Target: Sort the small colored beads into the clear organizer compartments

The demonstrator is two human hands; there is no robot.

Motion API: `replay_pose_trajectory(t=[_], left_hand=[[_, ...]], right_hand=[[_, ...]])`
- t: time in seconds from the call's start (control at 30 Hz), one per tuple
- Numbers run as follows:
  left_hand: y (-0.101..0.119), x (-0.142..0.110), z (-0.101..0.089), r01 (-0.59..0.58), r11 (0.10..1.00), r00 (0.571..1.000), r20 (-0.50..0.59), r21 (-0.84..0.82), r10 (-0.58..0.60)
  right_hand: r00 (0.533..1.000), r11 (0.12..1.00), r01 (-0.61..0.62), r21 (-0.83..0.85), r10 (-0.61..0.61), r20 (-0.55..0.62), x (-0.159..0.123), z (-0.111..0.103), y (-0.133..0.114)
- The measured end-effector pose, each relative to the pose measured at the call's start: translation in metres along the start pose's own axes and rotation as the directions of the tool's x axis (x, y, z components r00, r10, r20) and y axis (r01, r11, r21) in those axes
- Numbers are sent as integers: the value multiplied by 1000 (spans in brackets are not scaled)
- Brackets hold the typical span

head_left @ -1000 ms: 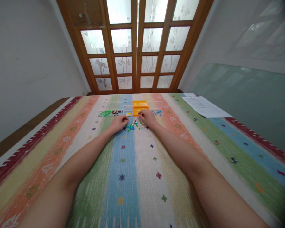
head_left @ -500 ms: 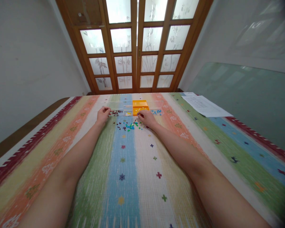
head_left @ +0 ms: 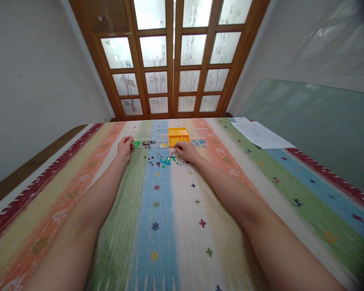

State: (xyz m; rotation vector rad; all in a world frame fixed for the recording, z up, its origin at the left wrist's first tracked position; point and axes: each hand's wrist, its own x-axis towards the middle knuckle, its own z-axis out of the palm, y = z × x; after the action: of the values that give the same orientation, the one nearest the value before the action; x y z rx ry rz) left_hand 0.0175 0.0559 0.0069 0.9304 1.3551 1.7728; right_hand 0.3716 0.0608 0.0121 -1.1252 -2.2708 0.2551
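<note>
Far out on the striped cloth lies a small heap of tiny coloured pieces. Behind it stands a row of clear sorting compartments holding green, dark red and blue pieces, with an orange tray in the middle. My left hand rests at the left end of the row, next to the green pieces, fingers curled. My right hand sits just right of the heap, below the orange tray, its fingers pinched together over the pieces; what they hold is too small to see.
A striped, patterned cloth covers the table. A printed sheet of paper lies at the far right. A glass pane leans along the right wall. Wooden glazed doors stand behind the table's far edge.
My left hand has gone from the heap leftward to the green end of the compartment row. My right hand has stayed by the heap, shifting only slightly.
</note>
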Motion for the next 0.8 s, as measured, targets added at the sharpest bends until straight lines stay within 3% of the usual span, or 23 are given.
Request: replay_pose_trajectory(t=[0.13,0.23,0.5,0.7,0.8], left_hand=[[1,0,0,-9,999,998,-56,31,11],[5,-3,1,-12,998,995,-93,66,18],[9,-12,4,-44,988,994,-97,149,59],[7,-12,5,-74,979,994,-66,192,88],[7,-14,7,-97,972,993,-45,212,109]], right_hand=[[984,996,30,82,-44,174,0,-12,3],[973,991,36,129,-64,223,0,-22,6],[897,970,-110,216,3,442,-3,-29,17],[884,970,-118,214,4,468,-2,-28,17],[923,978,-96,186,18,384,-1,-28,16]])
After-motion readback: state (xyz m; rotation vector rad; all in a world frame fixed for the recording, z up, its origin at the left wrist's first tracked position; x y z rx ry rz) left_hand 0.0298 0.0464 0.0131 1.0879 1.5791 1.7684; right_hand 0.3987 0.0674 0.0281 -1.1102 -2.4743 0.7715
